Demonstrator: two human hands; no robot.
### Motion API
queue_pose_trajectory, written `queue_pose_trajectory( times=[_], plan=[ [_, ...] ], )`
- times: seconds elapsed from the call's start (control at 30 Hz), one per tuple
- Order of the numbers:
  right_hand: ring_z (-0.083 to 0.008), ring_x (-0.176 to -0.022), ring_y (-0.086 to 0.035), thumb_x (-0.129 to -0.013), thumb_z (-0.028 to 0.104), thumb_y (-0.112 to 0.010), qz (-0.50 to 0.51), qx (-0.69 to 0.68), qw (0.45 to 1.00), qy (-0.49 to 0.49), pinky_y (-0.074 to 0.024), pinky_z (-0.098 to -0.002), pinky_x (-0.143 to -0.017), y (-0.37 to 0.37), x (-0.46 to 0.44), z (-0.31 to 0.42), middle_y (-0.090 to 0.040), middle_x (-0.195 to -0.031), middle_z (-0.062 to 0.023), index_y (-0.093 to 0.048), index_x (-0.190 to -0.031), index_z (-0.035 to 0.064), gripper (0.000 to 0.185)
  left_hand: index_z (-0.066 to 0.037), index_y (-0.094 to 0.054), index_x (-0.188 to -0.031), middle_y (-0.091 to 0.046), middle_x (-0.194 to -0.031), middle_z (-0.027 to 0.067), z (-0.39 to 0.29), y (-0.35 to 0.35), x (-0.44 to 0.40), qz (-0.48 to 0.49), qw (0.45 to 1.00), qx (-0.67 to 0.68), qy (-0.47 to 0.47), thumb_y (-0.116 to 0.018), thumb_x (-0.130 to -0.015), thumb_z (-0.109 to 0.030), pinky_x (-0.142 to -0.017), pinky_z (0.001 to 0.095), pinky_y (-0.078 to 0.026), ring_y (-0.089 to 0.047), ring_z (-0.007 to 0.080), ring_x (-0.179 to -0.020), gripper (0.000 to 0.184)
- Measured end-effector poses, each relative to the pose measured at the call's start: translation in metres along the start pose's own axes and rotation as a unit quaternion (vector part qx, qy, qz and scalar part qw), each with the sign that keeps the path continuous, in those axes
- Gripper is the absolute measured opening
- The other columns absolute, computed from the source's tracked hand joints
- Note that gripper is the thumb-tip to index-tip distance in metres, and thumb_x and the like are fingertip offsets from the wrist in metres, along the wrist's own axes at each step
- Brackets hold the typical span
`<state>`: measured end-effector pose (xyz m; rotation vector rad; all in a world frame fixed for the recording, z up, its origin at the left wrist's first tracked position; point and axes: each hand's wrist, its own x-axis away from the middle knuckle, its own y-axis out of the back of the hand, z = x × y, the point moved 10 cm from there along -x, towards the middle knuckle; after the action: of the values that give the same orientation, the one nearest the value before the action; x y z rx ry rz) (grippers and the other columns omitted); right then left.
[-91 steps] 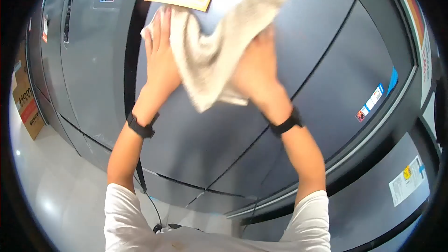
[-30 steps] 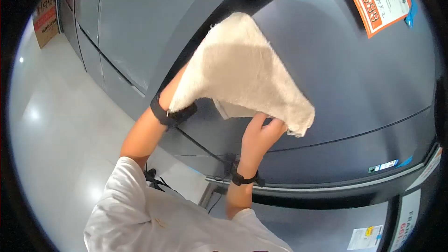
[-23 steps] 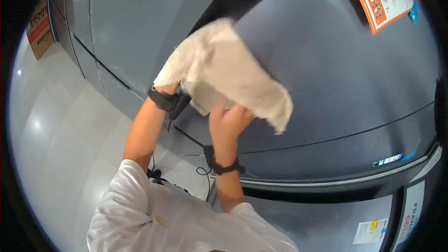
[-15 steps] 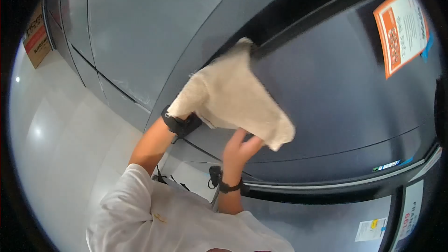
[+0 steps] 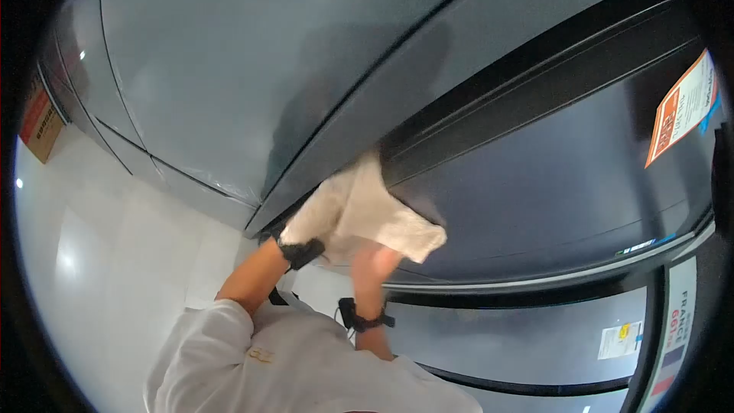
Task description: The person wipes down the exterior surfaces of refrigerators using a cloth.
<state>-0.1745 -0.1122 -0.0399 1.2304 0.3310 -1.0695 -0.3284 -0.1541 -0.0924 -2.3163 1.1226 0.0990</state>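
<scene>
A beige cloth (image 5: 348,210) hangs in front of a dark grey refrigerator door panel (image 5: 520,176). Its top corner touches or nearly touches the black strip along the panel's edge. Draped over my left hand, the cloth hides the fingers; only the forearm (image 5: 256,275) and black wristband (image 5: 303,254) show below it. My right hand (image 5: 373,266) is closed at the cloth's lower edge, slightly smeared by motion. A second black wristband (image 5: 365,317) is on that wrist.
At upper left stands a large grey door panel (image 5: 229,53). An orange-and-white sheet (image 5: 683,109) is stuck on the right panel. A cardboard box (image 5: 42,126) sits at far left on the pale, shiny floor (image 5: 122,260). Another appliance front (image 5: 520,340) with a label lies below right.
The cloth and both hands are lower in view, and the cloth looks more bunched. The view has shifted, showing more of the upper-left panel and the black strip.
</scene>
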Motion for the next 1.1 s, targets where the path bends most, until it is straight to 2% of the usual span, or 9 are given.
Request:
queue_pose_trajectory(
  times=[0.17, 0.27, 0.4, 0.47, 0.57, 0.67, 0.8, 0.93, 1.1],
  plan=[
    [-0.0443, -0.118, -0.051, -0.094, 0.011, -0.053, -0.156, -0.269, 0.93, -0.194, -0.0351, -0.046, -0.106, 0.05, -0.048, -0.026, -0.058, -0.124, -0.0279, -0.054, -0.125, -0.009, 0.037, 0.0, -0.037, -0.149, -0.032, -0.154, 0.0192, -0.005, -0.059, 0.006, 0.132, 0.991, -0.006, 0.009, -0.059, -0.096, -0.027, -0.116, 0.0377, -0.026, -0.03, 0.029, -0.143, 0.063],
    [-0.0414, -0.114, -0.054, -0.092, 0.015, -0.057, -0.065, -0.204, 0.974, -0.08, -0.0386, -0.0462, -0.104, 0.041, -0.075, 0.016, -0.058, -0.123, -0.0275, -0.059, -0.118, -0.0079, 0.035, 0.0, -0.037, -0.149, -0.031, -0.154, 0.0197, 0.025, -0.037, 0.015, 0.12, 0.991, -0.018, 0.062, -0.059, -0.096, -0.028, -0.116, 0.0386, -0.026, -0.029, 0.0298, -0.143, 0.064],
    [-0.0474, -0.117, -0.054, -0.089, 0.025, -0.061, 0.044, 0.116, 0.984, 0.13, -0.037, -0.0606, -0.103, -0.031, -0.022, 0.059, -0.058, -0.125, -0.0267, -0.06, -0.123, -0.0037, 0.045, 0.0, -0.036, -0.149, -0.03, -0.155, 0.0204, 0.071, 0.038, 0.035, -0.01, 0.989, -0.058, 0.133, -0.06, -0.095, -0.029, -0.117, 0.0397, -0.024, -0.028, 0.0309, -0.144, 0.066],
    [-0.049, -0.117, -0.053, -0.087, 0.029, -0.063, 0.017, 0.061, 0.991, 0.116, -0.0382, -0.0629, -0.101, -0.061, 0.022, 0.035, -0.057, -0.128, -0.0279, -0.06, -0.124, -0.0026, 0.049, 0.0, -0.036, -0.149, -0.029, -0.155, 0.0207, 0.089, 0.064, 0.048, -0.052, 0.982, -0.087, 0.159, -0.06, -0.095, -0.03, -0.117, 0.0402, -0.024, -0.027, 0.0314, -0.144, 0.066],
    [-0.0481, -0.116, -0.054, -0.086, 0.025, -0.065, 0.154, 0.055, 0.986, -0.039, -0.0398, -0.0599, -0.101, -0.102, 0.092, -0.061, -0.057, -0.13, -0.0279, -0.061, -0.126, -0.0016, 0.048, 0.0, -0.036, -0.149, -0.028, -0.155, 0.0212, 0.105, 0.078, 0.074, -0.065, 0.97, -0.127, 0.197, -0.061, -0.094, -0.031, -0.117, 0.041, -0.023, -0.026, 0.0322, -0.144, 0.068],
    [-0.0439, -0.123, -0.051, -0.087, 0.022, -0.067, -0.055, -0.043, 0.997, -0.028, -0.0361, -0.0538, -0.107, -0.04, 0.062, -0.088, -0.056, -0.134, -0.0242, -0.057, -0.132, 0.0018, 0.05, 0.0, -0.036, -0.149, -0.027, -0.156, 0.0217, 0.113, 0.068, 0.077, -0.045, 0.963, -0.164, 0.207, -0.061, -0.094, -0.032, -0.117, 0.0418, -0.022, -0.025, 0.0331, -0.145, 0.069],
    [-0.0409, -0.126, -0.049, -0.089, 0.026, -0.068, -0.07, -0.385, 0.913, -0.118, -0.0329, -0.0512, -0.111, -0.019, 0.022, -0.076, -0.056, -0.136, -0.0211, -0.051, -0.139, 0.0043, 0.057, 0.001, -0.036, -0.149, -0.025, -0.156, 0.0224, 0.126, 0.065, 0.08, -0.021, 0.952, -0.209, 0.222, -0.062, -0.093, -0.033, -0.117, 0.0429, -0.021, -0.024, 0.0342, -0.145, 0.07],
    [-0.0388, -0.13, -0.047, -0.091, 0.028, -0.068, -0.007, -0.422, 0.899, -0.117, -0.0328, -0.0498, -0.112, -0.028, 0.022, -0.053, -0.052, -0.14, -0.0203, -0.047, -0.143, 0.0055, 0.06, 0.001, -0.036, -0.149, -0.024, -0.157, 0.023, 0.127, 0.081, 0.109, -0.003, 0.93, -0.277, 0.24, -0.063, -0.093, -0.034, -0.118, 0.044, -0.02, -0.023, 0.0352, -0.146, 0.072],
    [-0.0371, -0.134, -0.042, -0.089, 0.028, -0.071, -0.087, -0.162, 0.975, -0.125, -0.0316, -0.0484, -0.114, -0.034, 0.05, -0.109, -0.046, -0.143, -0.0188, -0.044, -0.144, 0.0056, 0.066, 0.001, -0.036, -0.149, -0.022, -0.157, 0.0239, 0.106, 0.072, 0.11, -0.004, 0.905, -0.389, 0.175, -0.064, -0.092, -0.036, -0.118, 0.0454, -0.019, -0.021, 0.0366, -0.146, 0.074]
  ],
)
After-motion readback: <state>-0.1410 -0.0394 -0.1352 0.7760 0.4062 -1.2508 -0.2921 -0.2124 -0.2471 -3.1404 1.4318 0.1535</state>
